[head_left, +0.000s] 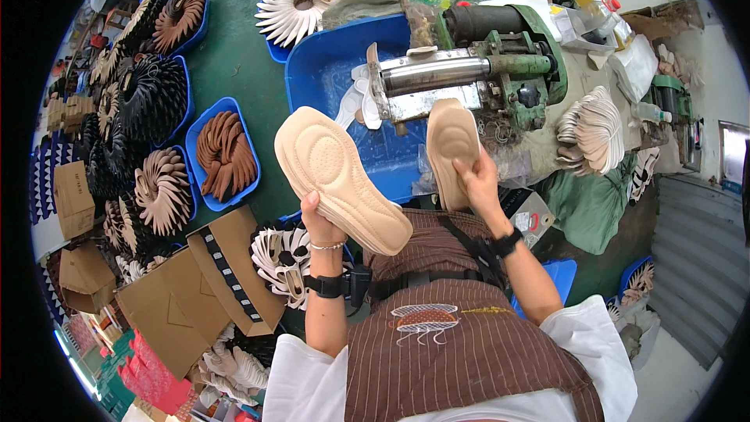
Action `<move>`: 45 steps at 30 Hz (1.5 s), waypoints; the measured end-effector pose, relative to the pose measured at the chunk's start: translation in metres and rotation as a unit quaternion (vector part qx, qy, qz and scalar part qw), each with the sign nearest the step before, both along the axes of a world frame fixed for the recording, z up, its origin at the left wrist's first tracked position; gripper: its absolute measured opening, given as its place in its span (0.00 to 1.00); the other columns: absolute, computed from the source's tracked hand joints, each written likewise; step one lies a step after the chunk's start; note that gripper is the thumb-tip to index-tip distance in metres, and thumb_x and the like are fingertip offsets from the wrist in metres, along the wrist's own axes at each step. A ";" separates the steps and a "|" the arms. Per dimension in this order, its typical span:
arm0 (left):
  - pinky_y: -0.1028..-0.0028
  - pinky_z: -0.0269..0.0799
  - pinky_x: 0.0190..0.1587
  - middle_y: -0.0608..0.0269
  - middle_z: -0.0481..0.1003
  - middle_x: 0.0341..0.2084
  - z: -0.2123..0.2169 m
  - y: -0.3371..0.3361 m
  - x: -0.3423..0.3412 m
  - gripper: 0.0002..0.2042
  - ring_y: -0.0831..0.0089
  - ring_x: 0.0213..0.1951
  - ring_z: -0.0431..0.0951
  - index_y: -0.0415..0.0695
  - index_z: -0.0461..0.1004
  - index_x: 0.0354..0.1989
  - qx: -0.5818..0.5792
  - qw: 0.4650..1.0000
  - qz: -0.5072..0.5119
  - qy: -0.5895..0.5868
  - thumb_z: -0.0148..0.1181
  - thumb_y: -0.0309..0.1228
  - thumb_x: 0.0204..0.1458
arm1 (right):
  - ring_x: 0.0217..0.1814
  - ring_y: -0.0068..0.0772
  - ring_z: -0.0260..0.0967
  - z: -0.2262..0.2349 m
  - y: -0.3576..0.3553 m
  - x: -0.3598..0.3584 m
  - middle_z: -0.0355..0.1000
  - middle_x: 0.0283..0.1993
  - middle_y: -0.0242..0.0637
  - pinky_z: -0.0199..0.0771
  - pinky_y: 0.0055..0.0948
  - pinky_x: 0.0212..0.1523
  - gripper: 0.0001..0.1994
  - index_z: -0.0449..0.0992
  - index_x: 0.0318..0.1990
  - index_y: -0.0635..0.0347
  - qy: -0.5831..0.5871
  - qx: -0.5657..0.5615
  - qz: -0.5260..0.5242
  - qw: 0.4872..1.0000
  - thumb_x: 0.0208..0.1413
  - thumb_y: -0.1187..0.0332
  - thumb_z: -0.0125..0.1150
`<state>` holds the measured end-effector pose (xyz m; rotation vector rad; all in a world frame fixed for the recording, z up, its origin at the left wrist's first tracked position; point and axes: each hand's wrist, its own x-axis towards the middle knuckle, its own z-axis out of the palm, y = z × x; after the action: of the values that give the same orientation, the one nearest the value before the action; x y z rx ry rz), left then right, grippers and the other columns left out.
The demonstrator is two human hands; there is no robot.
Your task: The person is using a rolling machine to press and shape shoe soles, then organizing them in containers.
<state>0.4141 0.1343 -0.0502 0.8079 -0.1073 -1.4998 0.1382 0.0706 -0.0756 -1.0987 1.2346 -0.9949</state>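
Observation:
My left hand grips a beige padded insole by its heel end and holds it flat, face up, over my lap. My right hand holds a second beige insole upright, its toe end close under the steel roller of a green machine. Both wrists wear dark bands. A brown striped apron covers my lap below the hands.
A large blue tub sits behind the insoles with white pieces in it. Blue trays of fanned soles in tan, brown, black and white fill the green floor at left. Cardboard boxes lie at lower left. Stacked pale insoles rest right of the machine.

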 end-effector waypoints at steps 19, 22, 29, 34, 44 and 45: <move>0.63 0.65 0.57 0.49 0.68 0.53 0.021 0.003 -0.048 0.30 0.58 0.54 0.70 0.34 0.58 0.59 0.030 0.996 -0.059 -0.060 0.55 0.25 0.44 | 0.46 0.23 0.70 0.068 -0.037 0.049 0.74 0.45 0.40 0.70 0.23 0.48 0.20 0.71 0.48 0.70 -0.087 0.196 0.101 0.972 0.61 0.58 0.54; 0.68 0.68 0.51 0.54 0.70 0.49 0.032 -0.013 -0.063 0.27 0.66 0.50 0.72 0.33 0.61 0.56 0.023 0.981 -0.041 -0.187 0.59 0.22 0.45 | 0.53 0.25 0.65 0.079 0.002 0.059 0.72 0.49 0.41 0.64 0.27 0.56 0.21 0.68 0.54 0.68 -0.115 0.101 0.194 0.969 0.56 0.66 0.60; 0.70 0.68 0.50 0.58 0.71 0.47 0.029 -0.028 -0.070 0.26 0.70 0.46 0.73 0.34 0.63 0.54 0.015 0.963 0.024 -0.266 0.64 0.22 0.45 | 0.63 0.30 0.60 0.081 0.005 0.060 0.64 0.61 0.43 0.60 0.29 0.60 0.31 0.55 0.65 0.66 0.047 -0.032 0.105 0.993 0.52 0.80 0.55; 0.62 0.71 0.50 0.49 0.70 0.47 0.025 -0.025 -0.049 0.27 0.58 0.49 0.72 0.32 0.59 0.58 -0.013 0.999 -0.034 -0.035 0.57 0.29 0.49 | 0.61 0.29 0.60 0.049 0.017 0.027 0.63 0.60 0.38 0.60 0.28 0.60 0.29 0.54 0.64 0.65 -0.064 -0.034 0.059 0.996 0.54 0.80 0.55; 0.56 0.70 0.53 0.40 0.68 0.50 0.023 -0.016 -0.031 0.35 0.49 0.49 0.72 0.31 0.57 0.58 -0.055 0.991 -0.117 0.043 0.58 0.36 0.41 | 0.54 0.26 0.67 0.035 -0.050 0.018 0.71 0.51 0.38 0.65 0.27 0.55 0.20 0.64 0.55 0.67 -0.123 0.036 0.012 0.992 0.54 0.78 0.57; 0.56 0.69 0.53 0.41 0.68 0.50 0.022 -0.010 -0.029 0.34 0.48 0.49 0.72 0.31 0.57 0.58 -0.045 0.992 -0.111 0.035 0.58 0.34 0.41 | 0.52 0.27 0.68 0.045 -0.042 0.020 0.71 0.50 0.38 0.67 0.28 0.54 0.19 0.64 0.54 0.67 -0.095 0.045 0.027 0.994 0.54 0.79 0.56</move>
<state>0.3856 0.1239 -0.0279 0.6869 -0.2161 -1.7186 0.1586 0.0282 -0.0304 -0.9412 1.0800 -0.9689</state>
